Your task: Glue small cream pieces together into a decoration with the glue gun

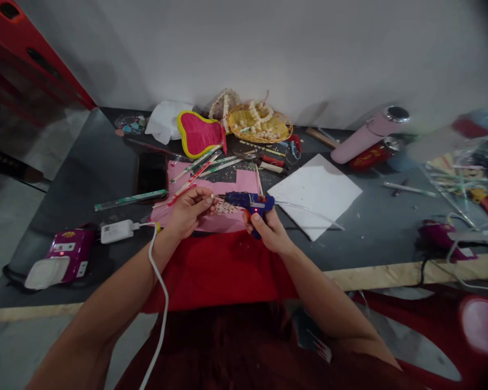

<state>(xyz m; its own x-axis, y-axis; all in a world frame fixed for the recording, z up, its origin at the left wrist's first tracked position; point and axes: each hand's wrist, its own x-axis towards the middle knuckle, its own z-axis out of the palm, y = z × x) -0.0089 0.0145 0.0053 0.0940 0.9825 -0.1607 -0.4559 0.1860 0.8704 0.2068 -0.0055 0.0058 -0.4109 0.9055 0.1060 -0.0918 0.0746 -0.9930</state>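
My right hand [266, 227] grips a blue hot glue gun [254, 202] with its small red light lit; a clear glue stick [309, 208] sticks out of its back end. The dark nozzle points left, toward my left hand [193, 208]. That hand is pinched shut on a small whitish piece [212, 198], right at the nozzle tip; its exact kind is too small to make out. Below the nozzle, a heap of small pale bits [225, 207] lies on pink paper [217, 221].
Behind are a pink heart-like panel with yellow rim [201, 132], a wicker basket [284, 130] and wrapped sticks [132, 200]. A white square board [315, 189], pink flask [370, 132] and red can [376, 153] stand rightward. Left are a phone [152, 174], white charger [117, 232] and purple power socket [75, 249].
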